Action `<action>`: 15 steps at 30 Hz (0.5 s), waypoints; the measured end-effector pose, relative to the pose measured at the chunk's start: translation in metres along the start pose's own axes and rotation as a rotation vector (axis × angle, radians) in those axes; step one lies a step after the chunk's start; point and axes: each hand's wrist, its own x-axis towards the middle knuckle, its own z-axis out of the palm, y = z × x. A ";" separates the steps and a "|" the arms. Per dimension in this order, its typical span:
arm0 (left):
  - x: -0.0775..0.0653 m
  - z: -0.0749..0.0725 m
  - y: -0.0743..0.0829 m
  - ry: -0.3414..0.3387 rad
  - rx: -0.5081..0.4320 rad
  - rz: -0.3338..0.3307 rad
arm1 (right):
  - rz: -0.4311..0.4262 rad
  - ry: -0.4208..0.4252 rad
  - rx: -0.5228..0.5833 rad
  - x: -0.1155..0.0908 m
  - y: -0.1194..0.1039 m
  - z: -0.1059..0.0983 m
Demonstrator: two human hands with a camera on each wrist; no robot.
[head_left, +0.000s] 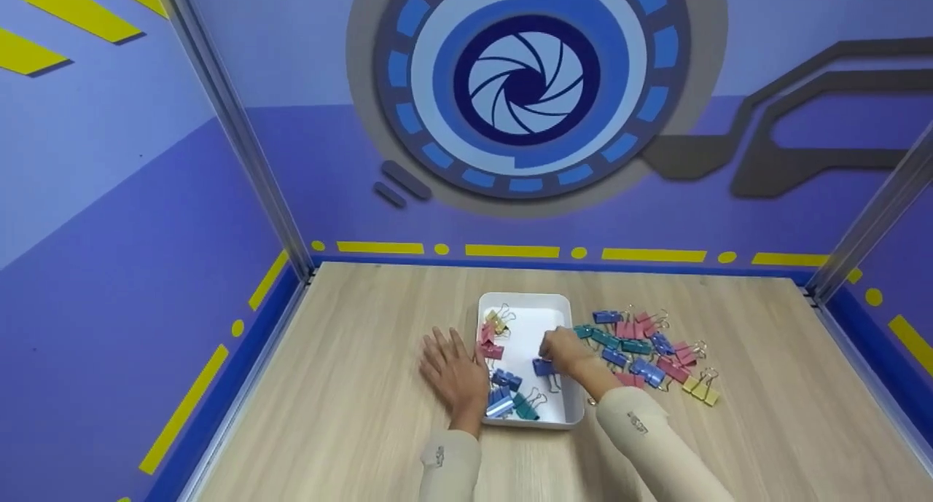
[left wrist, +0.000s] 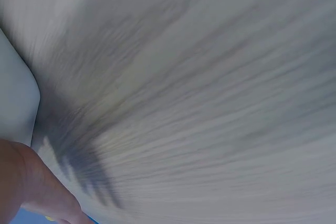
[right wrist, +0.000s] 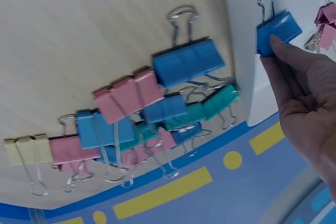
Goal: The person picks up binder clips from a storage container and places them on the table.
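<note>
My right hand (head_left: pixel 572 355) pinches a blue binder clip (right wrist: pixel 281 31) between thumb and fingers, over the right part of a white tray (head_left: pixel 523 299). In the head view that clip sits just below the fingertips. My left hand (head_left: pixel 453 371) rests with fingers spread along the tray's left side, thumb side by its wall; the left wrist view catches only a part of it. Inside the tray, a yellow clip (head_left: pixel 498 323) and pink clips (head_left: pixel 491 351) lie along the left wall. Nearer the front are blue clips (head_left: pixel 500 400) and a green clip (head_left: pixel 526 407).
To the right of the tray, a loose pile of pink clips (head_left: pixel 674 369), blue clips (head_left: pixel 646 372), green clips (head_left: pixel 635 347) and a yellow clip (head_left: pixel 701 391) lies on the wooden table (head_left: pixel 364 342). Printed panels (head_left: pixel 313 167) enclose the table at the back and sides.
</note>
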 end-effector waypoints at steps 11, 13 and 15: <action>0.009 -0.004 -0.010 -0.013 -0.004 -0.015 | -0.050 -0.100 -0.013 -0.009 -0.017 -0.007; 0.008 -0.003 -0.009 -0.005 -0.005 -0.015 | -0.051 -0.118 -0.025 -0.012 -0.019 -0.011; 0.007 -0.001 -0.007 0.005 -0.008 -0.012 | -0.076 -0.131 -0.063 -0.016 -0.020 -0.014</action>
